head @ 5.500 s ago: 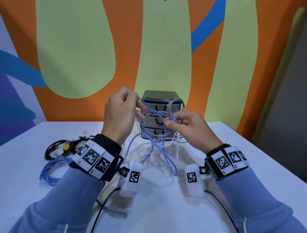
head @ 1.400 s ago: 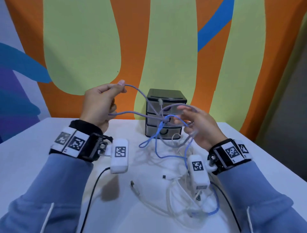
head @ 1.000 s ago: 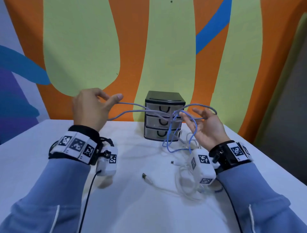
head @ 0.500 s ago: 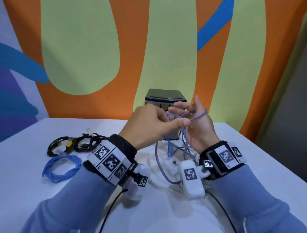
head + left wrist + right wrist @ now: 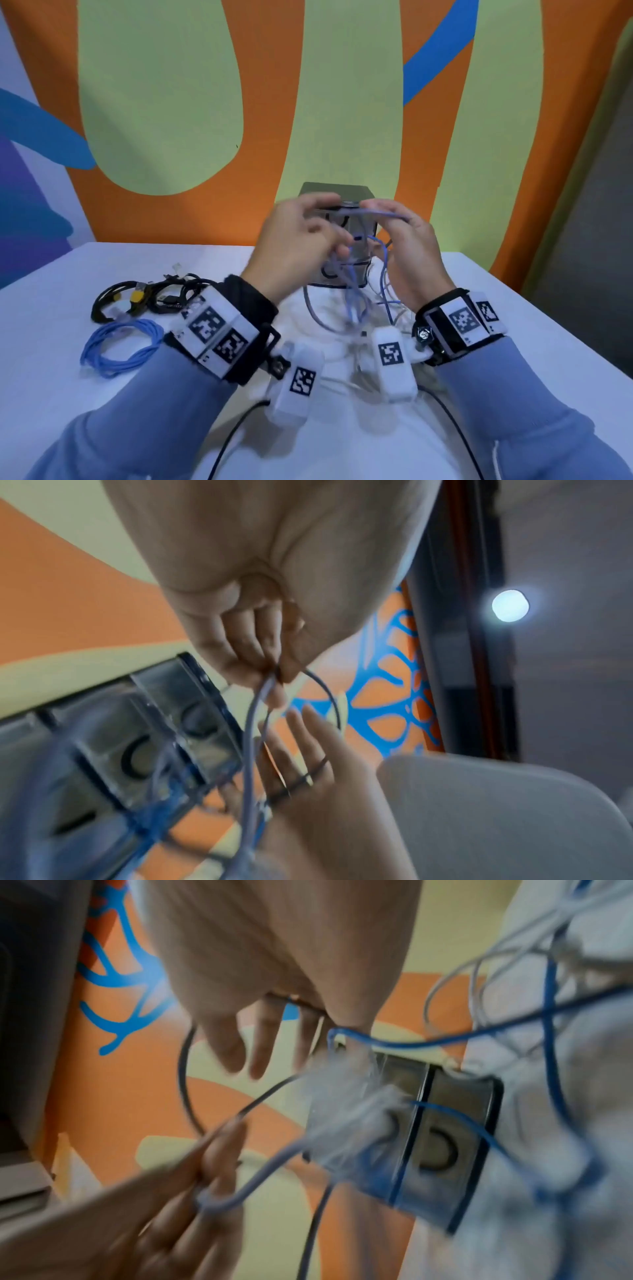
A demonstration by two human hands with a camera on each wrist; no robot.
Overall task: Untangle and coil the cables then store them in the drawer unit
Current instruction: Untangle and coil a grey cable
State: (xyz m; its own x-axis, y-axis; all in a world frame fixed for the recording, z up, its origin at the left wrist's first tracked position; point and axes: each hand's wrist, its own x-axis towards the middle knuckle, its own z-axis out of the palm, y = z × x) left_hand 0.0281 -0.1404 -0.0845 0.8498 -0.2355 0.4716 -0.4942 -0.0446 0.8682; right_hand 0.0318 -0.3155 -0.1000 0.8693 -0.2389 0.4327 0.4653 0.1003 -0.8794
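Both hands are raised in front of the small black drawer unit (image 5: pixel 334 190) at the back of the table. My left hand (image 5: pixel 337 236) pinches a lavender cable (image 5: pixel 373 214) between thumb and fingers (image 5: pixel 270 674). That cable lies in loops over the straight fingers (image 5: pixel 236 1045) of my right hand (image 5: pixel 383 219). A blue cable (image 5: pixel 385 274) and more lavender strands hang from the hands to the table. They join a tangle of white cables (image 5: pixel 399 310) there. The drawers (image 5: pixel 445 1137) are closed.
A coiled blue cable (image 5: pixel 120 346) lies on the white table (image 5: pixel 68 394) at the left. Behind it sits a black cable bundle with a yellow connector (image 5: pixel 147 298). The painted wall stands right behind the drawer unit.
My left hand swung in from far left to meet the right hand, carrying the lavender cable. It has since laid the cable across the right fingers. The loops now hang shorter.
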